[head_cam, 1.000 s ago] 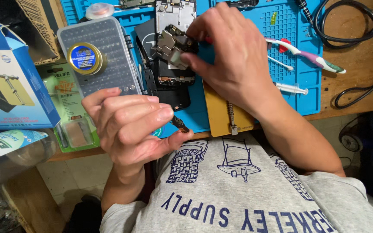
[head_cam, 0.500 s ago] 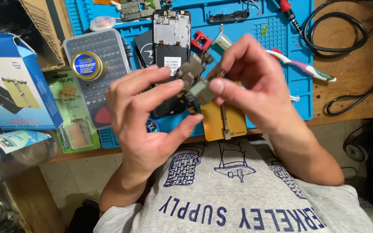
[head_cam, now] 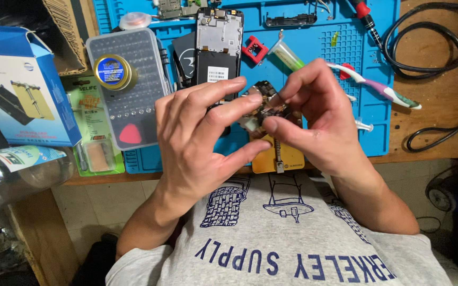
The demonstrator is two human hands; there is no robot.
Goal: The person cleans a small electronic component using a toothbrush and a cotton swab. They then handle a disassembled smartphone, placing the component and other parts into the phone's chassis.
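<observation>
Both hands have closed in together: the left hand (head_cam: 197, 143) and right hand (head_cam: 314, 119) now pinch the small circuit board (head_cam: 261, 108) between fingertips, above the blue mat (head_cam: 319, 58).

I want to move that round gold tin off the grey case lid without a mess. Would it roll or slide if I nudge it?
The round gold tin lies flat on its base on the grey bit case, so it would probably slide rather than roll. The case lid looks smooth, so it may skid easily. It looks squat, so tipping seems unlikely.
</observation>
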